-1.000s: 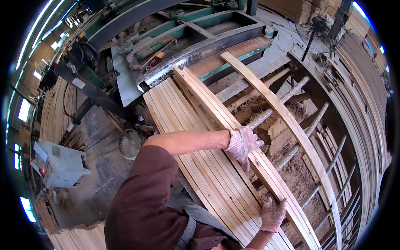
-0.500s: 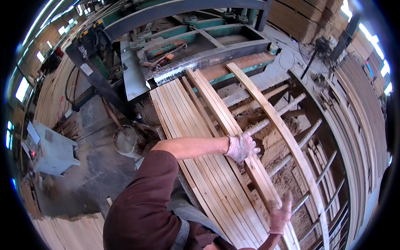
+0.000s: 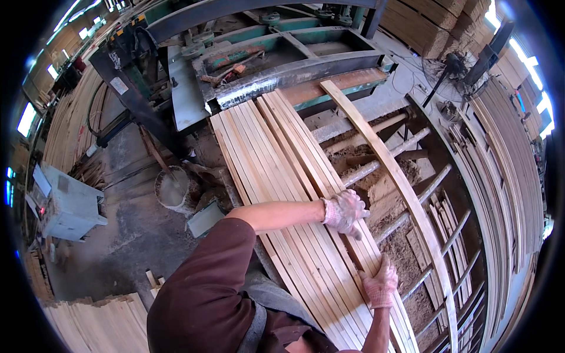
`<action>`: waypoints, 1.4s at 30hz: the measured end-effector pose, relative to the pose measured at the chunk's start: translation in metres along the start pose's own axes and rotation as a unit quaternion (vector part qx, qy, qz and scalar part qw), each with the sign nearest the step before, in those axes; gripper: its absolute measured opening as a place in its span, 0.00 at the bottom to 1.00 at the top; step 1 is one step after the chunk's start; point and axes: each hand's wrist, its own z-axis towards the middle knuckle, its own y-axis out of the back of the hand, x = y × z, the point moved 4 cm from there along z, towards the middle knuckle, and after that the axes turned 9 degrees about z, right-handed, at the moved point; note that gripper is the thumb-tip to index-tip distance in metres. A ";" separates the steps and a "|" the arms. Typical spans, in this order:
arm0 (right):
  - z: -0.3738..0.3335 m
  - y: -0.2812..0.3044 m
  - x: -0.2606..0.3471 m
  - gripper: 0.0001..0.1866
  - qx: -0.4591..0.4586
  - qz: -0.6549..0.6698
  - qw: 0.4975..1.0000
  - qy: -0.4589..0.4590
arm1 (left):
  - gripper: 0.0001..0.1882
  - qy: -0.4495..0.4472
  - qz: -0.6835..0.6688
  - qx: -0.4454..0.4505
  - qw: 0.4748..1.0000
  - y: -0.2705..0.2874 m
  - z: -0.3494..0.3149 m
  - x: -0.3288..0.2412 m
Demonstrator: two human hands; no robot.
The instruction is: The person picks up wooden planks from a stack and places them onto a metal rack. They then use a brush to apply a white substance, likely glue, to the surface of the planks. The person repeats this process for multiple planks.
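Observation:
Both my hands wear pale, dirt-stained work gloves. My left hand [image 3: 344, 215] reaches across from the left and curls over a narrow bundle of wooden strips [image 3: 303, 144], its fingers over the right edge. Nearer to me, my right hand [image 3: 381, 285] grips the same strips, thumb on the left side and fingers at the right edge. To the left, touching or nearly touching along much of its length, lies a wider row of wooden strips [image 3: 268, 176] side by side. A single long board [image 3: 382, 153] lies apart on the right, across metal rollers [image 3: 362, 173].
A dark and green metal machine frame [image 3: 294, 82] stands at the far end of the strips. Sawdust [image 3: 385, 200] lies below the rollers. On the left are a bucket [image 3: 172, 188] and a grey box-shaped unit [image 3: 73, 203]. Stacked boards [image 3: 500, 170] and a fan [image 3: 453, 65] are at right.
The narrow bundle has moved left against the wider row, narrowing the gap. My right hand, open and raised before, has moved up and left and closed on the bundle.

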 end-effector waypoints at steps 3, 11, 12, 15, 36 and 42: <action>-0.013 0.000 -0.004 0.50 -0.003 -0.021 1.000 0.006 | 0.34 0.011 -0.003 0.012 1.000 -0.001 -0.007 -0.012; 0.019 -0.004 -0.069 0.27 0.132 0.198 0.968 -0.074 | 0.42 0.011 -0.029 0.066 0.997 -0.005 -0.018 -0.011; 0.032 -0.001 -0.051 0.27 0.160 0.092 0.983 -0.018 | 0.42 0.006 -0.019 0.082 0.996 -0.001 -0.014 -0.013; -0.005 -0.003 -0.064 0.19 0.128 0.146 0.981 0.002 | 0.43 -0.032 -0.082 -0.010 0.996 -0.025 0.011 -0.042; -0.046 0.023 -0.108 0.43 0.167 0.190 0.921 -0.296 | 0.28 -0.054 0.012 0.011 0.998 -0.003 -0.005 -0.044; -0.045 0.012 -0.124 0.42 0.224 0.262 0.914 -0.216 | 0.29 -0.054 -0.007 0.097 0.994 -0.015 0.015 -0.038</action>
